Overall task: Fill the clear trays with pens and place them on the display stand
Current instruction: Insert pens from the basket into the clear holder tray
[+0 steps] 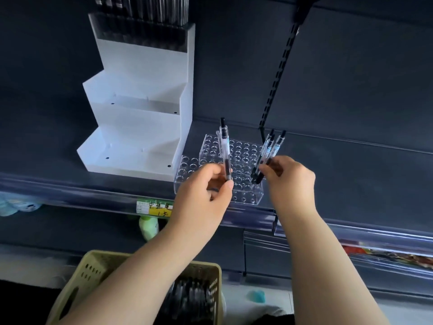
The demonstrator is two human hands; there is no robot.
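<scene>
Left hand (206, 186) pinches a single pen (225, 151) between thumb and curled fingers at its lower end. Right hand (291, 179) grips a small bunch (269, 151), seemingly three, near their dark tips. Both work just above the centre of the frame, over the clear trays (244, 150) that sit on a dark shelf (351, 160).

The single pen stands almost upright in the picture, clicker at the top, tip pointing down at the holes on the trays' left side. The holes lie right under it, so the coming move looks like a short drop along the pen's own long axis.

The bunch leans up and to the right, tips down and left at the trays' right side. Whether any tip already sits in a hole cannot be told. The right hand's tips look nearer the holes than the left hand's.

No pen stands free in the trays; filling appears barely begun.

The white stepped stand (140, 123) rises just left of the trays, in the upper left of the frame. Its lower steps are bare and its top step carries a row of dark pens (145, 10). A yellow basket (93, 268) of more pens sits at the lower left, beneath the forearms.
</scene>
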